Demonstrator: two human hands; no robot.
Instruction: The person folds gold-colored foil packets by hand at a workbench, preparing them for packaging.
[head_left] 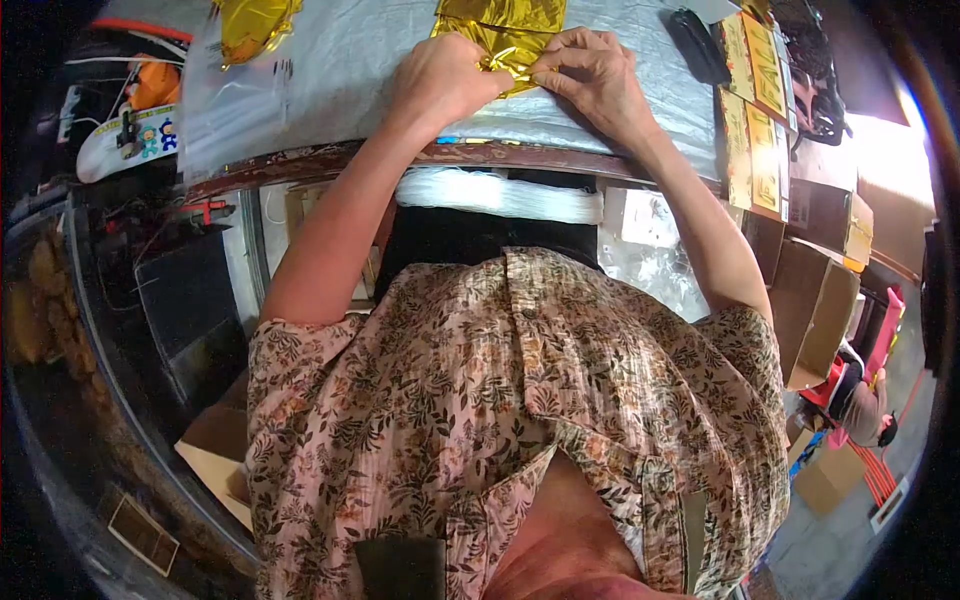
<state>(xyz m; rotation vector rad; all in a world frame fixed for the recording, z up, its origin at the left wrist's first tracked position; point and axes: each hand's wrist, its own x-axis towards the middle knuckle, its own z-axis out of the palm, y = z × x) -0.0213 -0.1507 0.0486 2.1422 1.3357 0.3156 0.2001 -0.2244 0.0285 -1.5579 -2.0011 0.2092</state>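
A shiny gold foil piece [515,48] lies across the far middle of the covered table, its near end gathered between my hands. My left hand [452,82] is closed, with thumb and fingers pinching the foil's left side. On the foil's right edge my right hand [592,78] pinches with thumb and index finger, the other fingers curled. The exact grip points are partly hidden by the fingers. Just below the hands, a small blue and yellow item [470,140] rests along the table's edge. A bundle of white strands [500,195] stretches across my lap.
Another gold foil piece [255,28] is at the table's far left beside clear plastic sheets [235,115]. A black object [698,48] and printed boxes [755,130] stand at the right. Cardboard boxes [812,315] and another person [865,410] are farther right.
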